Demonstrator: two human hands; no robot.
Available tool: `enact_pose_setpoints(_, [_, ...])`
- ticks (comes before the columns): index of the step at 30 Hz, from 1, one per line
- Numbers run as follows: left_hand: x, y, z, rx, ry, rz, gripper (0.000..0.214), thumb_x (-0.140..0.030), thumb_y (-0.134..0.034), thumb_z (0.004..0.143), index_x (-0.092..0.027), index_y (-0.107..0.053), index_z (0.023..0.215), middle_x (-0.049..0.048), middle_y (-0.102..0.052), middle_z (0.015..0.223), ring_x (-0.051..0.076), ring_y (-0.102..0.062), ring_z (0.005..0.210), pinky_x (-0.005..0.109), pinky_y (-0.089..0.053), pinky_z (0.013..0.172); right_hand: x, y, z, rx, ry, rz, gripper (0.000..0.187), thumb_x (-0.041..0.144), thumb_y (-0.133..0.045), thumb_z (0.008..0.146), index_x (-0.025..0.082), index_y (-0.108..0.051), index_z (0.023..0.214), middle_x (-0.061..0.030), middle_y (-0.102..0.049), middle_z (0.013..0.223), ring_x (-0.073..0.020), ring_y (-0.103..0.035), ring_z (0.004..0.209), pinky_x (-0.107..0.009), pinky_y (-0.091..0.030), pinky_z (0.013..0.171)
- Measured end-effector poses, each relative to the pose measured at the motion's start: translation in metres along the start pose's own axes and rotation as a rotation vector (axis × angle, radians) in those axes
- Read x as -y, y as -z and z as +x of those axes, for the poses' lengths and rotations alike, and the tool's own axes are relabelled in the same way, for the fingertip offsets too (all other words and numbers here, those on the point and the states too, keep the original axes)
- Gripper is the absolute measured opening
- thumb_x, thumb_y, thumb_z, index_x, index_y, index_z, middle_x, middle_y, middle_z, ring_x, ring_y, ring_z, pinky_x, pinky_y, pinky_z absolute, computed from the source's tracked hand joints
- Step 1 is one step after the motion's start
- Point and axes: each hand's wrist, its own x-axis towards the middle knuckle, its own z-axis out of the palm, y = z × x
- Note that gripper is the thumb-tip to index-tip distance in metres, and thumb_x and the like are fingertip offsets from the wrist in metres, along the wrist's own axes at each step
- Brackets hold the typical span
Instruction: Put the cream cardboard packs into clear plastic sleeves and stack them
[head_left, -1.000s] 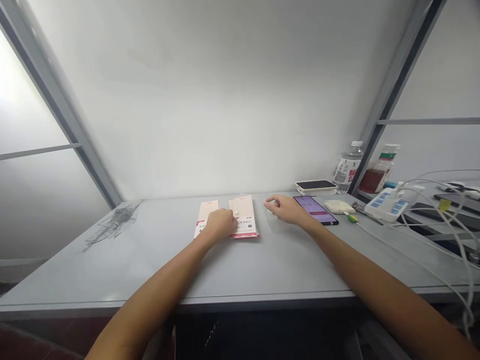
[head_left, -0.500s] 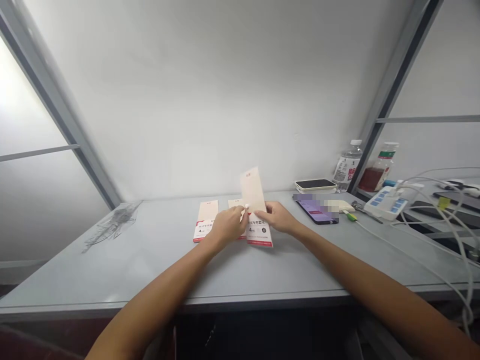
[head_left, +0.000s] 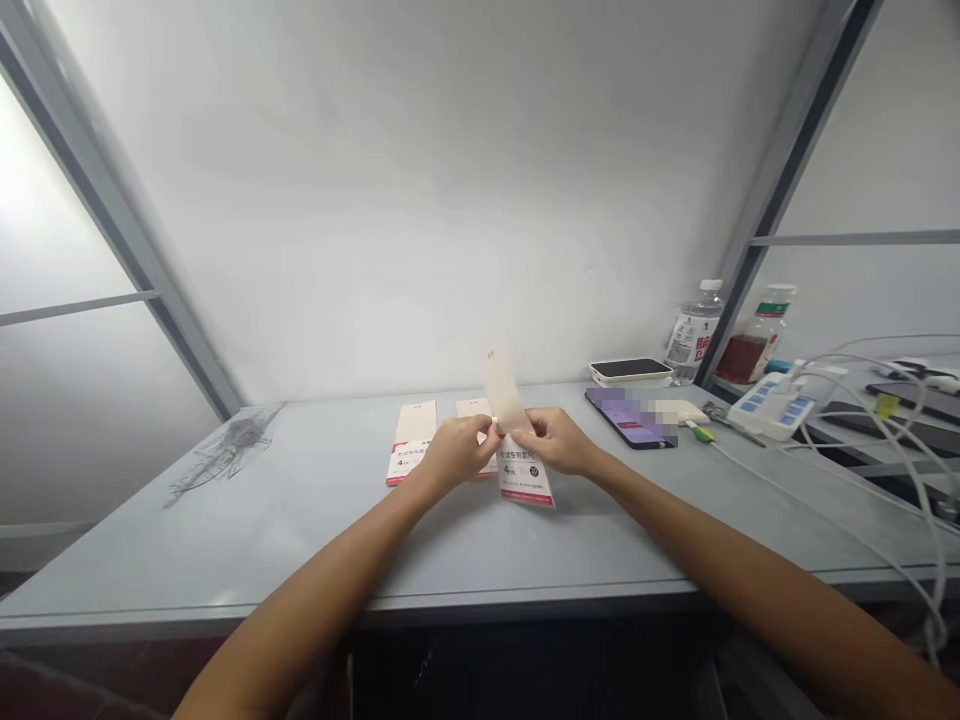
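Observation:
A long beige paper card (head_left: 519, 455) with a white and red printed lower end is held up above the grey table (head_left: 315, 520). My left hand (head_left: 454, 452) pinches its left edge and my right hand (head_left: 556, 440) pinches its right edge; its top end is blurred. Two similar cards lie flat behind my hands: one card (head_left: 411, 452) to the left and another card (head_left: 472, 410) mostly hidden by my left hand.
A phone (head_left: 630, 417) with a lit purple screen lies right of my hands. Behind it are a white box (head_left: 631, 373), two bottles (head_left: 697, 336), a power strip (head_left: 774, 406) and white cables (head_left: 885, 470). A crumpled clear plastic bag (head_left: 225, 445) lies at far left.
My right hand came over from near the phone and took the card. Both hands lifted it off the pile, brought it nearer and tilted it upright.

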Motion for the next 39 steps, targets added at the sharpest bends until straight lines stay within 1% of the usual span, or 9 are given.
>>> enact_pose_setpoints(6, [-0.005,0.004,0.0,0.019,0.125,-0.258,0.028,-0.033,-0.044,0.081,-0.021,-0.065,0.095,0.0006,-0.067,0.075,0.009,-0.058,0.05,0.019,-0.043,0.048,0.003,0.001,-0.001,0.009,0.105,-0.068,0.02,0.03,-0.051,0.076,0.015,-0.059,0.066,0.0003,-0.052,0.058,-0.0109,-0.044,0.053,-0.023,-0.033,0.048])
enact_pose_setpoints(17, [-0.005,0.0,0.004,0.025,0.159,-0.382,0.023,-0.022,-0.044,0.076,-0.018,-0.064,0.085,-0.0009,-0.065,0.07,0.007,-0.056,0.042,0.017,-0.04,0.038,0.001,-0.002,-0.002,-0.048,0.134,-0.055,0.027,0.035,-0.05,0.078,0.016,-0.057,0.061,-0.0008,-0.051,0.057,-0.0122,-0.045,0.053,-0.025,-0.035,0.049])
enact_pose_setpoints(23, [0.01,0.005,0.011,0.021,0.299,-0.467,0.019,-0.022,-0.043,0.076,-0.015,-0.057,0.087,0.0012,-0.065,0.071,0.007,-0.052,0.037,0.017,-0.036,0.035,0.006,0.002,-0.008,-0.057,0.144,0.024,0.026,0.033,-0.049,0.077,0.017,-0.051,0.057,0.0002,-0.048,0.054,-0.0111,-0.042,0.05,-0.024,-0.032,0.046])
enact_pose_setpoints(25, [0.013,0.009,0.01,0.028,0.274,-0.484,0.025,-0.025,-0.044,0.077,-0.017,-0.053,0.099,0.0019,-0.065,0.08,0.006,-0.054,0.04,0.018,-0.037,0.037,0.007,0.003,-0.009,-0.049,0.133,0.04,0.024,0.034,-0.049,0.076,0.016,-0.052,0.06,0.0002,-0.049,0.056,-0.0113,-0.042,0.051,-0.024,-0.033,0.047])
enact_pose_setpoints(28, [0.013,0.013,0.008,-0.066,0.229,-0.494,0.037,-0.031,-0.048,0.078,-0.023,-0.041,0.114,0.0021,-0.063,0.093,0.006,-0.055,0.044,0.019,-0.041,0.042,0.006,0.003,-0.007,-0.068,0.048,0.107,0.026,0.04,-0.05,0.076,0.016,-0.056,0.067,-0.001,-0.052,0.058,-0.0127,-0.046,0.053,-0.025,-0.035,0.047])
enact_pose_setpoints(30, [0.012,0.015,0.007,-0.156,0.199,-0.477,0.038,-0.033,-0.051,0.077,-0.024,-0.038,0.112,0.0028,-0.06,0.101,0.005,-0.054,0.047,0.021,-0.043,0.045,0.005,0.003,-0.005,-0.097,-0.013,0.185,0.029,0.044,-0.051,0.076,0.016,-0.057,0.069,-0.0026,-0.055,0.06,-0.014,-0.049,0.053,-0.025,-0.036,0.046])
enact_pose_setpoints(32, [0.012,0.015,0.007,-0.193,0.149,-0.441,0.028,-0.032,-0.051,0.077,-0.023,-0.044,0.102,0.0038,-0.056,0.109,0.005,-0.055,0.053,0.021,-0.044,0.048,0.004,0.003,-0.003,-0.121,-0.044,0.261,0.031,0.046,-0.053,0.075,0.016,-0.059,0.071,-0.0042,-0.058,0.062,-0.0155,-0.051,0.054,-0.027,-0.038,0.047])
enact_pose_setpoints(35, [0.012,0.016,0.007,-0.141,0.089,-0.433,0.015,-0.031,-0.05,0.078,-0.019,-0.054,0.087,0.0052,-0.05,0.118,0.007,-0.057,0.065,0.019,-0.045,0.048,0.002,0.004,0.0,-0.151,-0.047,0.325,0.031,0.046,-0.055,0.074,0.016,-0.059,0.07,-0.0038,-0.059,0.063,-0.0161,-0.053,0.055,-0.027,-0.04,0.048])
enact_pose_setpoints(39, [0.011,0.017,0.008,-0.063,0.113,-0.604,0.022,-0.034,-0.049,0.078,-0.019,-0.06,0.09,0.008,-0.046,0.126,0.008,-0.056,0.065,0.02,-0.045,0.043,-0.001,0.005,0.001,-0.168,-0.063,0.361,0.032,0.047,-0.058,0.073,0.016,-0.057,0.067,-0.0021,-0.058,0.061,-0.0155,-0.053,0.054,-0.027,-0.041,0.048])
